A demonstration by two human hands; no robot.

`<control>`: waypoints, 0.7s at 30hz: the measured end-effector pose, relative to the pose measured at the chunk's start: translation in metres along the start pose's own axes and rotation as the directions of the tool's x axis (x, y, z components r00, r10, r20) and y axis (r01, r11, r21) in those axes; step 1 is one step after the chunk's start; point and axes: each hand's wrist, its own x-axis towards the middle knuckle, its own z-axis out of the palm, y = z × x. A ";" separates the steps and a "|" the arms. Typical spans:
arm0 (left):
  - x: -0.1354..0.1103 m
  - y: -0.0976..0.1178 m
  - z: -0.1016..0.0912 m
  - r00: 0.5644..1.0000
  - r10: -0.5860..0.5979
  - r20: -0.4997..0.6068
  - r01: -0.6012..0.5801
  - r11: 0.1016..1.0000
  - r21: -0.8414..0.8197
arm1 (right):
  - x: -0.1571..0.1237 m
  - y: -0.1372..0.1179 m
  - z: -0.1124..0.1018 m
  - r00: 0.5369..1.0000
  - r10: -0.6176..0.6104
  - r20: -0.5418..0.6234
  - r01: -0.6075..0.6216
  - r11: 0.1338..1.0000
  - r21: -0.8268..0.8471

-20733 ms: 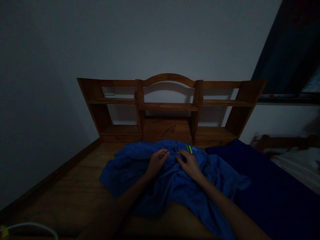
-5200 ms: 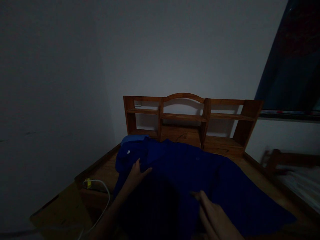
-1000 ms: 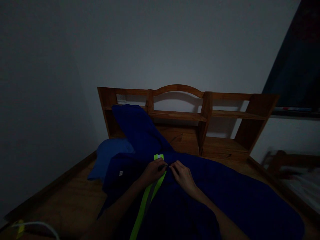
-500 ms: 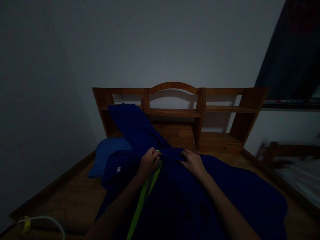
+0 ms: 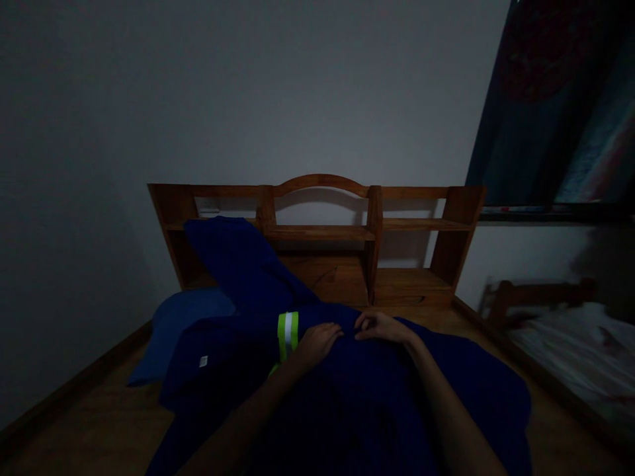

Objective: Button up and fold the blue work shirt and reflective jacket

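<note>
A dark blue work garment (image 5: 342,403) lies spread and rumpled in front of me, one long part reaching up against the wooden shelves. It carries a yellow-green and silver reflective band (image 5: 288,334) and a small white label (image 5: 203,361). My left hand (image 5: 320,342) is closed on the cloth just right of the band, its fingers pressed together and curled. A short gap away, my right hand (image 5: 380,328) pinches the same cloth between thumb and bent fingers. Folds and dim light hide how much fabric each hand holds.
Behind the garment stands a wooden headboard with shelves (image 5: 322,233) against the white wall. A blue pillow (image 5: 183,324) sits at the left on the wooden bed board (image 5: 99,423). To the right are a raised side rail (image 5: 536,383), another wooden frame (image 5: 536,292) and pale bedding (image 5: 570,344).
My hands have come closer together, and the left one has moved off the reflective band, which now shows a broad upright piece. The view has turned slightly right.
</note>
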 end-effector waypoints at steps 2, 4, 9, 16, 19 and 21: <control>-0.002 -0.002 0.004 1.000 -0.025 -0.014 0.024 0.996 -0.088 | -0.005 0.006 -0.006 0.997 0.016 0.079 -0.021 0.998 0.058; -0.002 -0.005 0.006 0.999 -0.044 -0.018 0.041 0.986 -0.159 | -0.006 0.008 -0.006 0.991 0.019 0.134 -0.034 0.994 0.104; -0.002 -0.009 0.006 0.999 -0.042 -0.003 0.041 0.984 -0.173 | 0.000 0.006 0.005 0.984 -0.017 0.178 -0.010 0.988 0.152; -0.005 -0.007 0.003 1.000 0.001 -0.022 -0.002 0.999 -0.035 | 0.006 0.014 0.007 0.984 -0.072 0.162 0.036 0.975 0.219; -0.005 -0.006 0.003 0.996 -0.068 -0.065 0.064 0.996 -0.063 | 0.005 0.013 0.006 0.991 -0.084 0.102 0.057 0.969 0.241; -0.004 -0.005 0.003 0.989 -0.115 -0.093 0.105 0.989 -0.106 | 0.005 0.010 0.007 0.994 -0.092 0.066 0.072 0.965 0.253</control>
